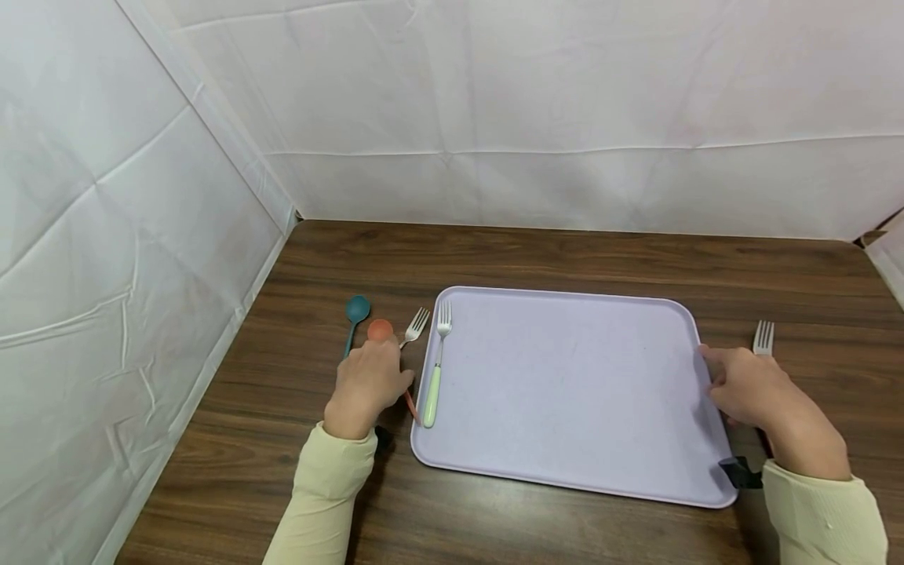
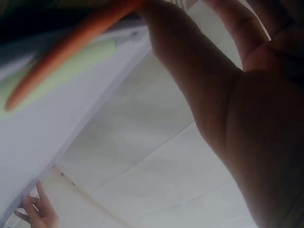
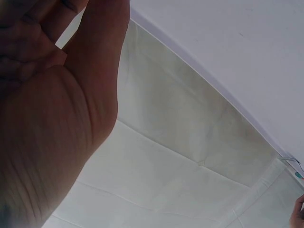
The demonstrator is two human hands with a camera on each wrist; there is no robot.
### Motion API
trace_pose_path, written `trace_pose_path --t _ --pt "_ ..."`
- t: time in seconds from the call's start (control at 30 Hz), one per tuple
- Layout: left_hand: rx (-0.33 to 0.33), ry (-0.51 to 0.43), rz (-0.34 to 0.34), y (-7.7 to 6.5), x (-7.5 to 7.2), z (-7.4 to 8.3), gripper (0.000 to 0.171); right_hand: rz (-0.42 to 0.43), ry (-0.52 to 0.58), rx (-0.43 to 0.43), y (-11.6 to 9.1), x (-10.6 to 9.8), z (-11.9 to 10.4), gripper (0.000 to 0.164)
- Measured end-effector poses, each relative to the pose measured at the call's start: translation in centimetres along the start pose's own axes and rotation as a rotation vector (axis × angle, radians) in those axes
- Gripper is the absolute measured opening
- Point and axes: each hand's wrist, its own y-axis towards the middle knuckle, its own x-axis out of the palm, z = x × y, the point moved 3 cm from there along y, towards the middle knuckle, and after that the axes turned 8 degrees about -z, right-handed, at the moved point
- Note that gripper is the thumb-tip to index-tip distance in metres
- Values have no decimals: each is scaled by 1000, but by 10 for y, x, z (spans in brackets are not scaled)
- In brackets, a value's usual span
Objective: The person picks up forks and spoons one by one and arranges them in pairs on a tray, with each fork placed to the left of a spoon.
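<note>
An orange spoon (image 1: 380,329) lies beneath my left hand (image 1: 369,380), left of the lilac tray (image 1: 572,384). In the left wrist view the spoon's orange handle (image 2: 66,54) passes by the thumb tip, and the hand pinches it. Beside that hand are a teal spoon (image 1: 357,310) and a silver-tined fork (image 1: 417,323), partly covered. My right hand (image 1: 756,392) is at the tray's right edge, its fingers loosely bent and their tips at the rim. Under it runs a dark-handled fork (image 1: 763,337); the hand hides its middle.
A fork with a pale green handle (image 1: 433,396) lies along the tray's left side, on the tray. Everything stands on a dark wooden table (image 1: 537,259). White cloth walls (image 1: 551,180) rise behind the table and at its left.
</note>
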Motion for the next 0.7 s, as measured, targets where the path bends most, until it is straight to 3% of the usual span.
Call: trace_pose_path --t 0.07,0.27,0.5,0.7 --pt "-1 9 -25 1 2 -1 16 0 -1 2 0 0 0 60" --pt "88 -24 -52 1 4 2 13 -6 2 4 0 0 0 60" --pt "173 -85 -12 -2 1 8 22 1 2 -3 0 0 0 60" --pt "191 -114 9 -5 -1 12 23 -1 3 3 1 1 0 60"
